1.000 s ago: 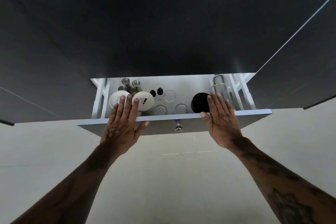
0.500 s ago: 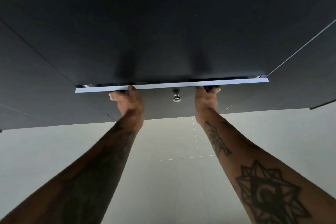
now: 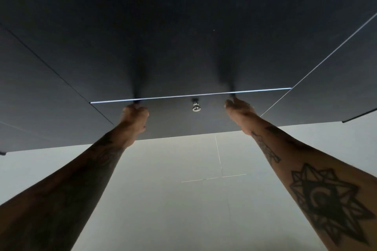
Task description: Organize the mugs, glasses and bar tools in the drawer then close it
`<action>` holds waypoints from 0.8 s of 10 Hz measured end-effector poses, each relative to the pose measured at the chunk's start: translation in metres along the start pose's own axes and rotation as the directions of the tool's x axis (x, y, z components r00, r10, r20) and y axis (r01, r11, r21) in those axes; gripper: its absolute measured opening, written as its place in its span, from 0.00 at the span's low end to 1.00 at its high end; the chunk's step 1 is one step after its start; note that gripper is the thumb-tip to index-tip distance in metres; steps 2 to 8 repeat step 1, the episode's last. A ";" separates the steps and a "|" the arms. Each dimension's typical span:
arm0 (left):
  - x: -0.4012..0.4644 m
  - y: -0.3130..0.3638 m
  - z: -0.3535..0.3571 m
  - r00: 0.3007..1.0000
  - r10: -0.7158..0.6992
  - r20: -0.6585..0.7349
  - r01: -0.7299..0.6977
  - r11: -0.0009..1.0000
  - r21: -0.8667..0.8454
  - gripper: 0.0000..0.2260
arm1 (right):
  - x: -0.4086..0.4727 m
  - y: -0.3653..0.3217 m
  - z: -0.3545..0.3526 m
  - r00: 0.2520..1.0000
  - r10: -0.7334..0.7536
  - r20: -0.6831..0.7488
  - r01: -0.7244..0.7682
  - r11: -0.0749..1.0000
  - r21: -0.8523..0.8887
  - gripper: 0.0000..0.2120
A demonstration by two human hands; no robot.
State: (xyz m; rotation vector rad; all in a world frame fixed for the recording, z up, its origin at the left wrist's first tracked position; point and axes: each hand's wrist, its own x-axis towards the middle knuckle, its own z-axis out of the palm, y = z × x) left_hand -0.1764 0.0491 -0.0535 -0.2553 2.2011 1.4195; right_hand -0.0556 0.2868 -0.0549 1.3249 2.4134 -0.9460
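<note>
The dark drawer front [image 3: 183, 122] sits pushed in against the dark cabinet, with only a thin bright line along its top edge. A small silver knob [image 3: 196, 107] is at its middle. My left hand [image 3: 134, 115] presses against the front to the left of the knob, fingers curled. To the right of the knob, my right hand [image 3: 239, 109] pushes on the front with its fingertips at the top edge. Neither hand holds anything. The mugs, glasses and bar tools are hidden inside.
A dark countertop [image 3: 183, 36] fills the upper view above the drawer. More dark cabinet fronts flank it on the left [image 3: 47, 112] and right [image 3: 326, 98]. Pale tiled floor [image 3: 193, 199] lies below between my forearms.
The drawer went from wide open, with mugs and tools showing, to pushed fully in. Both hands moved from its top edge onto its front and followed it inward.
</note>
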 end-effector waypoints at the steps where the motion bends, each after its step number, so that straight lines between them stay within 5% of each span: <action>1: -0.031 0.007 -0.020 0.971 0.213 0.107 -0.238 0.880 0.410 0.06 | -0.033 0.005 -0.035 0.974 -0.192 -0.119 0.165 0.965 -0.203 0.21; 8: -0.031 0.007 -0.020 0.971 0.213 0.107 -0.238 0.880 0.410 0.06 | -0.033 0.005 -0.035 0.974 -0.192 -0.119 0.165 0.965 -0.203 0.21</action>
